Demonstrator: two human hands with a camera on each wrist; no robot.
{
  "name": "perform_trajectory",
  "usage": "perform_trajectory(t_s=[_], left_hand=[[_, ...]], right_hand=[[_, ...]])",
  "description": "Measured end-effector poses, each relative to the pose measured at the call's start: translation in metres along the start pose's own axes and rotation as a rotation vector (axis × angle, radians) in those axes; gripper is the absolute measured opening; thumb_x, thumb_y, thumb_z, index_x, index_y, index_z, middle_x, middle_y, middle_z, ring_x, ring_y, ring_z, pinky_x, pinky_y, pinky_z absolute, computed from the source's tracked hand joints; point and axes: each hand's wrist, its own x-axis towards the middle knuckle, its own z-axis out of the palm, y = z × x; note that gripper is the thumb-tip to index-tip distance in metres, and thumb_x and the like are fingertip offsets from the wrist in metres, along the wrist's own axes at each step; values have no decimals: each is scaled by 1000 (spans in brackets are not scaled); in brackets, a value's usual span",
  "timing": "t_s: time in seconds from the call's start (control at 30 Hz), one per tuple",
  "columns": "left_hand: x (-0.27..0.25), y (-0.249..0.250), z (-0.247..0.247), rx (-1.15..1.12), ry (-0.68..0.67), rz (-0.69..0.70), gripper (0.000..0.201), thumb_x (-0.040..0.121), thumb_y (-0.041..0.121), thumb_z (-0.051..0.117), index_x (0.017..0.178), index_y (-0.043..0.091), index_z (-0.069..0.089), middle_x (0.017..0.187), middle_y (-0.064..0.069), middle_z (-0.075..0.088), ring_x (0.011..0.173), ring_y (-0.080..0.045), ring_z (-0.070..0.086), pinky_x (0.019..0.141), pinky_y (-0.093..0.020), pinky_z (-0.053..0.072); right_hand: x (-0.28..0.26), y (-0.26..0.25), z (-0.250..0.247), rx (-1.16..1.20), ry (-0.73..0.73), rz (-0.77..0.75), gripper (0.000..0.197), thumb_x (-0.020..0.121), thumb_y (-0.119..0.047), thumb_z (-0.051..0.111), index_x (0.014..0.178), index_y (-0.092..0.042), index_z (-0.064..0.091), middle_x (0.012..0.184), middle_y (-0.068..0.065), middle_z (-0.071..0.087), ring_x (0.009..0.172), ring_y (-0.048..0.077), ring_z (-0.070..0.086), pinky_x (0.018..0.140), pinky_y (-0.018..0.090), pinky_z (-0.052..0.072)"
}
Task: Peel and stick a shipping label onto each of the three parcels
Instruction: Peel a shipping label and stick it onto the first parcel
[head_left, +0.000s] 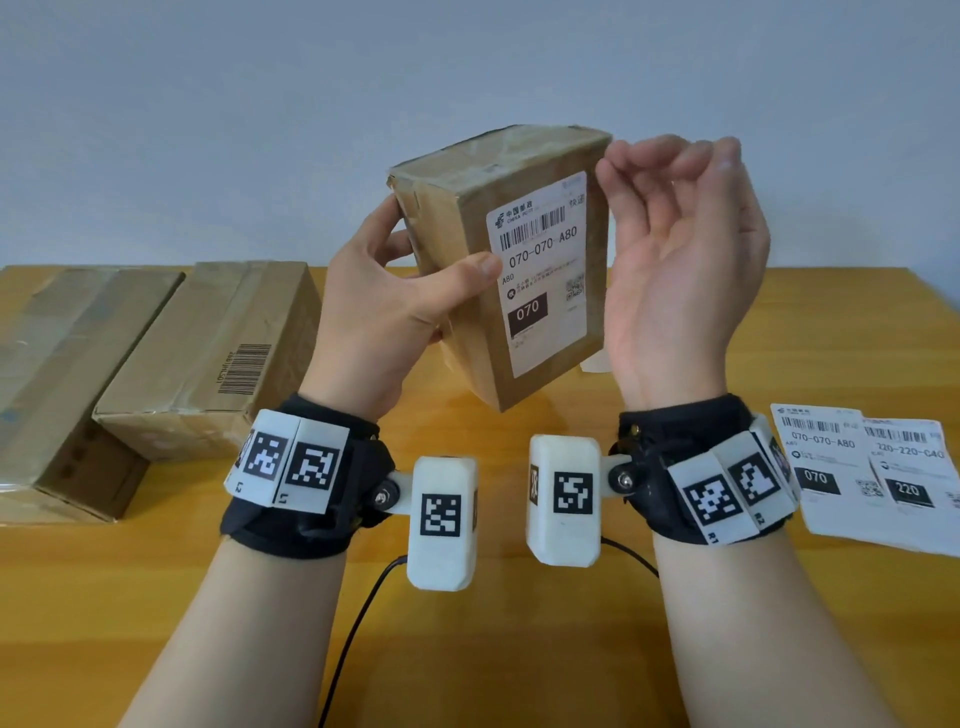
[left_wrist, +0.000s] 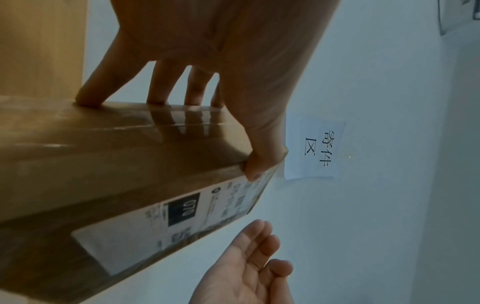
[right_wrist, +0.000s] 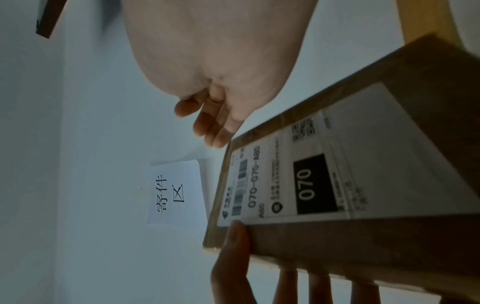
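Observation:
My left hand (head_left: 395, 291) grips a small brown parcel (head_left: 467, 218) in the air above the table, thumb on its front face, fingers round the back. A white shipping label (head_left: 545, 270) marked 070 is stuck on that face. In the left wrist view the parcel (left_wrist: 109, 164) shows with the left hand's fingers (left_wrist: 155, 86) on its far edge, in the right wrist view the label (right_wrist: 311, 174) faces the camera. My right hand (head_left: 680, 249) hovers just right of the parcel with loosely curled fingers, holding nothing. Two more label sheets (head_left: 872, 467) lie at the right of the table.
Two larger brown parcels (head_left: 208, 358) (head_left: 62, 374) lie side by side on the left of the yellow wooden table (head_left: 519, 649). A white paper sign (right_wrist: 176, 191) hangs on the pale wall behind. A black cable (head_left: 353, 639) runs across the near table.

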Motion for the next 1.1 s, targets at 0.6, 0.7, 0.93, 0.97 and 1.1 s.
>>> perform_trajectory(t_s=[0.6,0.7,0.93,0.97,1.1], left_hand=[[1,-2,-5,-101,37,70,60,73,43,78,126,18,68,118,-2,79,106,-26,78,82,-60,65],[0,-2,-4,-85,34,81,63,70,43,80,126,16,69,110,0,80,101,-24,80,79,-57,66],[3,-7,-6,-54,47,41,60,67,46,82,121,23,73,106,-1,80,100,-21,79,75,-53,67],[4,-8,-6,-51,53,30,60,66,47,82,121,23,73,106,-2,79,99,-21,79,74,-52,67],[7,-13,-8,-18,86,-6,47,74,47,82,117,30,73,107,-6,79,98,-18,79,71,-45,68]], right_hand=[[-10,-6,9,-310,-72,495,30,110,-18,51,93,1,68,81,19,78,70,27,78,61,31,63],[-8,-5,6,-251,-13,441,30,110,-18,50,95,0,68,84,19,78,74,27,79,65,31,63],[-3,3,-2,-151,117,330,28,113,-17,41,106,2,61,92,20,78,87,31,78,77,34,63],[-2,3,-4,-147,132,317,28,114,-17,40,107,1,60,96,21,78,90,31,78,80,35,63],[0,5,-6,-182,152,297,27,114,-16,39,103,-3,60,107,23,77,104,32,75,94,38,61]])
